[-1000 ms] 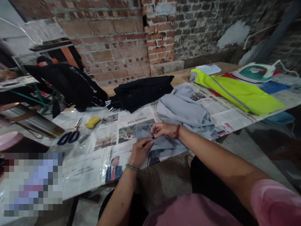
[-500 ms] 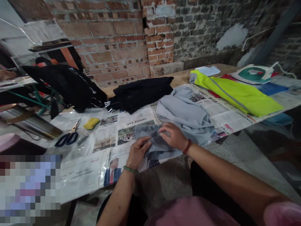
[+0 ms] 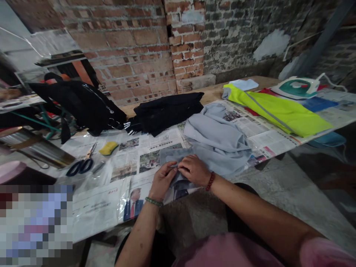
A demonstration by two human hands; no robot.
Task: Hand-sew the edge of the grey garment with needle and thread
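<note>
A light grey garment lies crumpled on the newspaper-covered table, its near part spread toward the front edge. My left hand, with a green bead bracelet, pinches the garment's near edge between thumb and fingers. Close against it, my right hand, wearing a dark red bracelet, has its fingers pinched together at the same edge. The fingertips of both hands almost meet. Whether something small, such as a needle, is between the right fingers is too small to tell.
Scissors and a yellow sponge lie to the left, near a steel flask. Behind are a black bag and folded black cloth. On the right are a neon yellow garment and an iron.
My right hand has moved left and slightly down, from above the garment to beside my left hand's fingertips. My left hand keeps its pinch in nearly the same place.
</note>
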